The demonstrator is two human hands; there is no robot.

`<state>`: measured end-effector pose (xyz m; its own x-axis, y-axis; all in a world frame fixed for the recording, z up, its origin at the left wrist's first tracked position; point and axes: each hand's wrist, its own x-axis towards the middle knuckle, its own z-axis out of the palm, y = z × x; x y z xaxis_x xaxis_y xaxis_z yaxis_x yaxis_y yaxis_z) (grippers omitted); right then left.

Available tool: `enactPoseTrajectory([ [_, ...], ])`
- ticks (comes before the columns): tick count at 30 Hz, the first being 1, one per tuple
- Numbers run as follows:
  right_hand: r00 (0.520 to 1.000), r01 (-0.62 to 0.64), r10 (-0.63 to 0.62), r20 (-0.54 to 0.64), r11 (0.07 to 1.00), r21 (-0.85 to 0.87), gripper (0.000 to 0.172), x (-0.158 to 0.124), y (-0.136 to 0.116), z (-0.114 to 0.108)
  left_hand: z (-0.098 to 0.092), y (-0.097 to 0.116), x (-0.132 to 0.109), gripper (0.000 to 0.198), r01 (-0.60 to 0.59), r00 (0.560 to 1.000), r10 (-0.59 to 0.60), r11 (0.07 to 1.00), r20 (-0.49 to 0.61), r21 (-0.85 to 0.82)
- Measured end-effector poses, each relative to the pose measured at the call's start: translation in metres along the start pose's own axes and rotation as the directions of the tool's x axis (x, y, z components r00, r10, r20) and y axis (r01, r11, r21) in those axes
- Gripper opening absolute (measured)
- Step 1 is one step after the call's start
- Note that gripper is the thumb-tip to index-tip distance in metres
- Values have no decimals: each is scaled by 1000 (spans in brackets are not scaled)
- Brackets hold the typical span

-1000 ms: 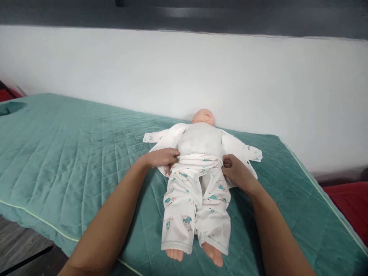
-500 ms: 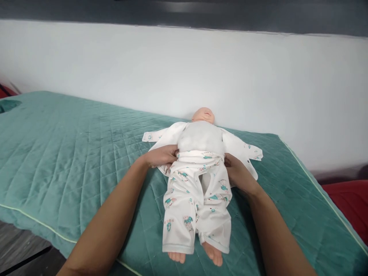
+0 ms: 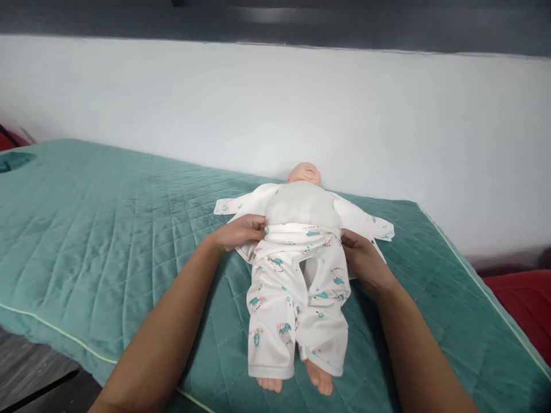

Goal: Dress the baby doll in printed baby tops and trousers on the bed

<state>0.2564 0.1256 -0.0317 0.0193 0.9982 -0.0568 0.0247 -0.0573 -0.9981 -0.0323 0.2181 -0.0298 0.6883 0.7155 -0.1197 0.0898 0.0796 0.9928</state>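
A doll (image 3: 303, 205) was laid on its back on a bed (image 3: 129, 229) covered in green quilted cloth, its head set close to the white wall (image 3: 275, 109) and its bare feet turned toward the camera. Printed white trousers (image 3: 295, 293) were worn on its legs, and an opening was left at the crotch. The waistband (image 3: 301, 230) was pinched at one side between the bent fingers of the left hand (image 3: 241, 232). The other side was touched by the right hand (image 3: 364, 261), whose fingertips were partly hidden at the cloth edge; whether fabric was gripped there could not be told. A white jacket (image 3: 353, 217) was worn with its front spread open, so that the pale torso was left uncovered, and its sleeves were stretched out to both sides. The bed was edged with light piping (image 3: 64, 335), and red material (image 3: 523, 298) was seen beyond its far right edge.
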Motion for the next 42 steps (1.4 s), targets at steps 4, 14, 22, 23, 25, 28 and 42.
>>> enactPoseTrajectory([
  [4,997,-82,82,8,996,37,27,-1,0,-5,-4,-1,-1,11,26,999,-26,1000,-21,5],
  [14,1000,-20,19,17,1000,16,24,2,-1,-9,-12,1,-8,25,-99,995,99,995,-18,-2],
  [22,985,165,-161,54,983,-80,19,1,-3,-13,-5,3,-4,30,-262,941,283,956,-186,133],
  [23,981,193,-189,50,977,-92,18,1,-3,-13,-4,4,-3,31,-275,935,302,948,-188,160],
  [25,970,242,-240,26,963,-122,17,1,-3,-11,-3,5,-2,31,-296,926,336,929,-172,222],
  [28,956,285,-292,-21,943,-169,18,2,-2,-5,0,7,1,28,-366,886,439,861,-152,354],
  [42,963,169,-203,-176,967,-191,23,8,4,7,8,-5,17,30,-330,829,440,883,-344,333],
])
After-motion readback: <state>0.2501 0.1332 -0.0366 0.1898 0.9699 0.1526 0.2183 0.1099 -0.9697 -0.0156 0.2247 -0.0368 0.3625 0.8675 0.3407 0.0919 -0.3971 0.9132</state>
